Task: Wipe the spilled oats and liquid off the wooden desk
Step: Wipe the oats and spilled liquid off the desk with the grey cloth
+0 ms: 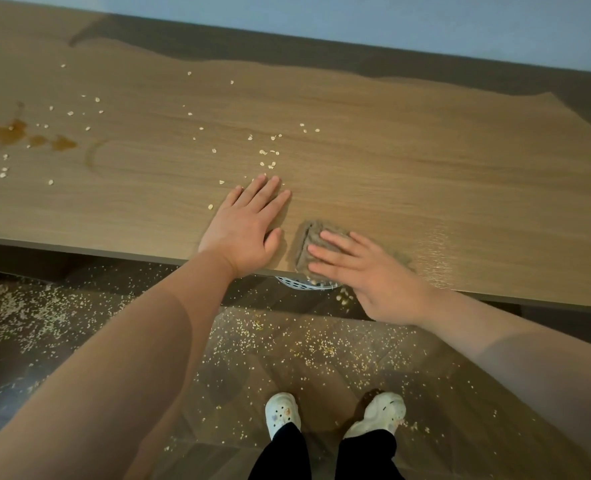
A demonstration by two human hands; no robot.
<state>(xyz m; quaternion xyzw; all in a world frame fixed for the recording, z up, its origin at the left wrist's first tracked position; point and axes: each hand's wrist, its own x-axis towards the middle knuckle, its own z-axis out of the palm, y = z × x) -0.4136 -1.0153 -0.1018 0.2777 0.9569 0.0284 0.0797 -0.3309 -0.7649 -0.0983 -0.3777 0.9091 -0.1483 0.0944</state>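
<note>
A wooden desk fills the upper half of the view. Loose oats lie scattered over its middle and left. A brown liquid puddle sits at the far left. My left hand rests flat on the desk near the front edge, fingers straight. My right hand presses with straight fingers on a grey-brown cloth at the desk's front edge. A few oats are falling just below the edge beside my right hand.
A white perforated basket peeks out under the desk edge below the cloth. Many oats cover the dark floor. My feet in white clogs stand below. A blue wall runs behind the desk.
</note>
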